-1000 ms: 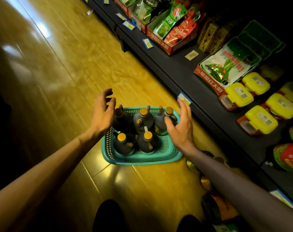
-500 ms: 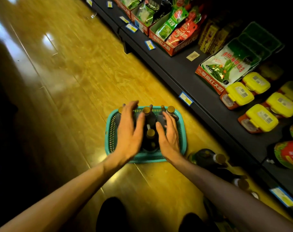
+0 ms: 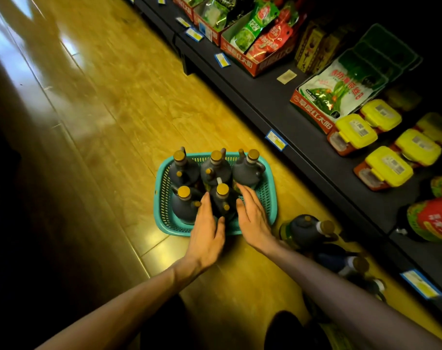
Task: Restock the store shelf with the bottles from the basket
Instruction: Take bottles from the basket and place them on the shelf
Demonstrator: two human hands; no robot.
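A teal basket (image 3: 270, 198) sits on the wooden floor with several dark bottles with gold caps standing in it. My left hand (image 3: 207, 231) lies against the left side of the near right bottle (image 3: 222, 205), thumb at its front. My right hand (image 3: 252, 221) lies flat against the same bottle's right side, its fingers reaching between it and the far right bottle (image 3: 247, 173). The fingers of both hands look fairly straight. The dark store shelf (image 3: 290, 122) runs along the right.
More dark bottles (image 3: 308, 231) lie on the floor just right of the basket, by the shelf foot. On the shelf stand yellow-lidded tubs (image 3: 389, 168), a red box of green packets (image 3: 333, 97) and red jars (image 3: 432, 218). My knees show at the bottom edge.
Both hands dropped from above the bottle caps and drew toward me, settling on either side of the near right bottle. The view moved closer to the basket.
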